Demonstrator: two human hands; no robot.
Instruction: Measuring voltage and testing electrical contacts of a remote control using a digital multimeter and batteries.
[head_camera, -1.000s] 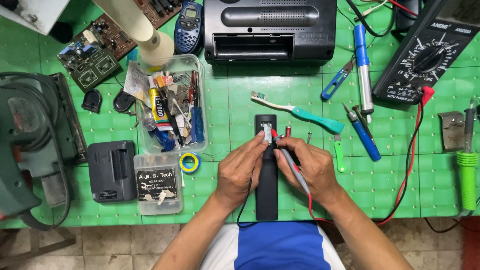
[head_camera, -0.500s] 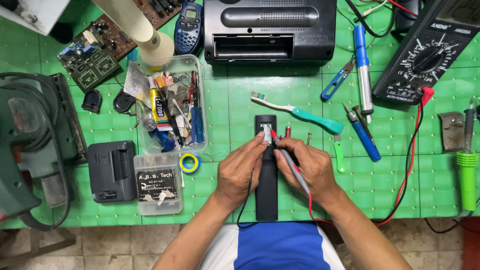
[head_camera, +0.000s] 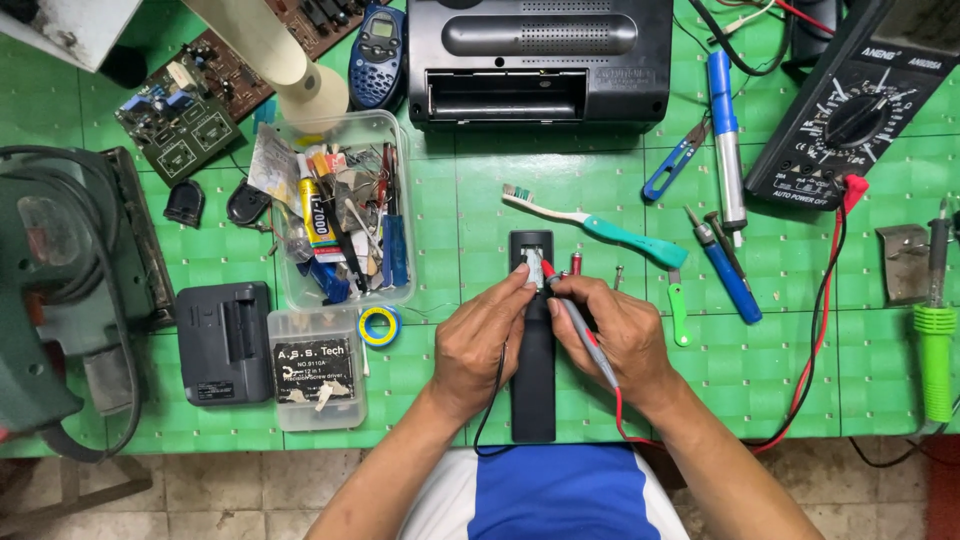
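A long black remote control lies lengthwise on the green mat, near its front edge, with both hands over its upper half. The left hand is closed, its fingertips pinching something small and pale at the open battery bay; it may be a black test lead, since a thin black wire trails down from under the palm, but the view is too tight to be sure. The right hand is curled around a red and grey test probe, held like a pen with its tip at the same bay.

The remote looks light, stiff and a little slick, so it probably slides easily; a hold across its narrow sides seems safest. The contacts inside are likely thin and easily bent. The probe is light and rigid, best held by its insulated shaft. A toothbrush lies just beyond, and a multimeter sits at the far right.
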